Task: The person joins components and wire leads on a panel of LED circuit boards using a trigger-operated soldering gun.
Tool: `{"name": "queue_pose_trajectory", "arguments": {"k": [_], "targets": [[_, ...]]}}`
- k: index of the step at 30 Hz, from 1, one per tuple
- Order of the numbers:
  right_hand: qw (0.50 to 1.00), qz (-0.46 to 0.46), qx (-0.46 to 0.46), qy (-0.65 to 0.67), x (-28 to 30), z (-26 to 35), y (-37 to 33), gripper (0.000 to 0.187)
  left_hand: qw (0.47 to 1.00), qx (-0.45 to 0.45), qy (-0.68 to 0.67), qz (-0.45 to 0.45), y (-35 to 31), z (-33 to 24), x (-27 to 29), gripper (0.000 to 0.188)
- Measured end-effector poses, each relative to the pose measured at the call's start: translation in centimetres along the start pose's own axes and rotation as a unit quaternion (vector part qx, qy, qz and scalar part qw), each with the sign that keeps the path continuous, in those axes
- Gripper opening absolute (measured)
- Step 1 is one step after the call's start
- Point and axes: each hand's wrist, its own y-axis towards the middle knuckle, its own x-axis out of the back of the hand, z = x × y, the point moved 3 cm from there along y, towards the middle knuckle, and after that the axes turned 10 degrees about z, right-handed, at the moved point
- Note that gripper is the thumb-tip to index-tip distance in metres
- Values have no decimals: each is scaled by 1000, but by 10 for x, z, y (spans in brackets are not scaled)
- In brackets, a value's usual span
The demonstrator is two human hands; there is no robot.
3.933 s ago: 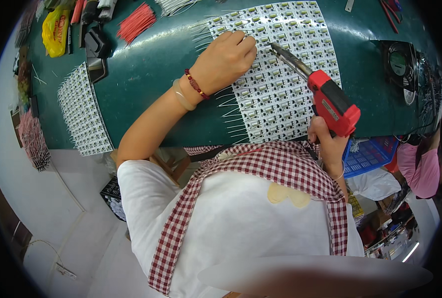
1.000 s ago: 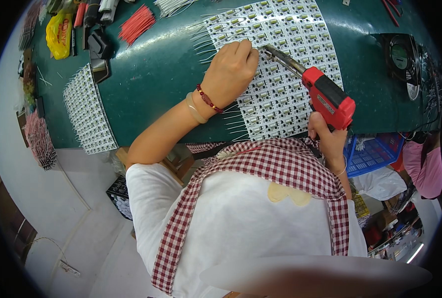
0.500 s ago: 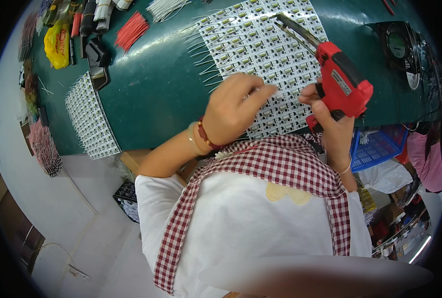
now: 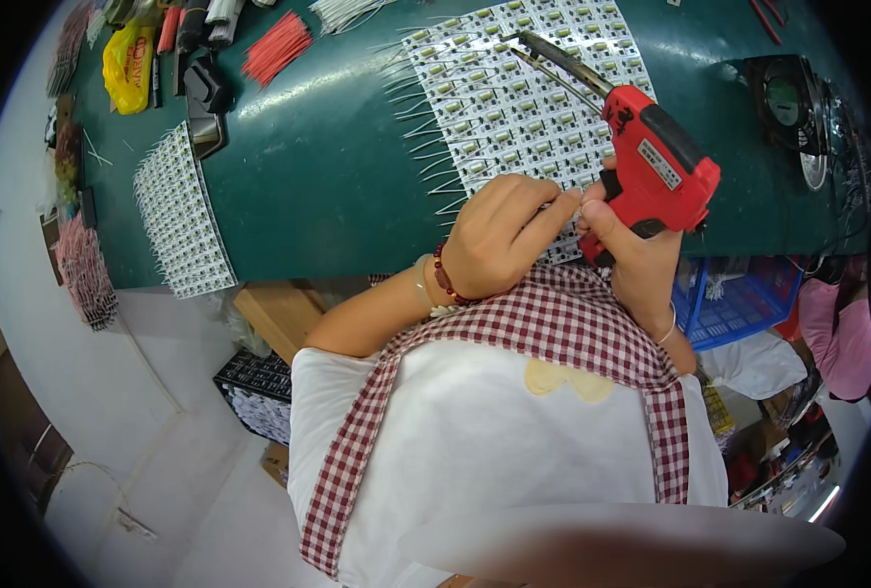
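Red soldering gun [image 4: 663, 162], handle partly hidden, above one circuit-board panel [image 4: 494, 122].
Right hand [image 4: 641, 257] grips the gun; left hand [image 4: 504, 233] curls nearly closed, fingertips beside the right's, anything pinched too small to tell. A second panel [image 4: 181, 216] lies left on the green table [image 4: 308, 167].

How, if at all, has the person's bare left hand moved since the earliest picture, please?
Yes: the left hand has moved down, nearer the front edge of the glossy green tabletop.
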Motion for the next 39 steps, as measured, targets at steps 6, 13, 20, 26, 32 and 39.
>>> {"name": "queue_pose_trajectory", "arguments": {"k": [6, 13, 20, 26, 32, 39], "targets": [[998, -53, 32, -8, 8, 3, 1, 34, 990, 24, 132, 41, 14, 31, 14, 21], [992, -97, 80, 29, 25, 10, -3, 40, 964, 202, 163, 45, 22, 133, 26, 4], [990, -93, 92, 45, 31, 5, -7, 38, 954, 200, 219, 44, 21, 133, 9, 2], [990, -97, 91, 43, 33, 3, -5, 37, 971, 176, 157, 43, 16, 142, 4, 5], [990, -90, 95, 53, 33, 3, -5, 37, 968, 140, 197, 65, 18, 143, 2, 9], [988, -115, 95, 37, 44, 5, -7, 34, 950, 194, 201, 137, 16, 137, 23, 11]]}}
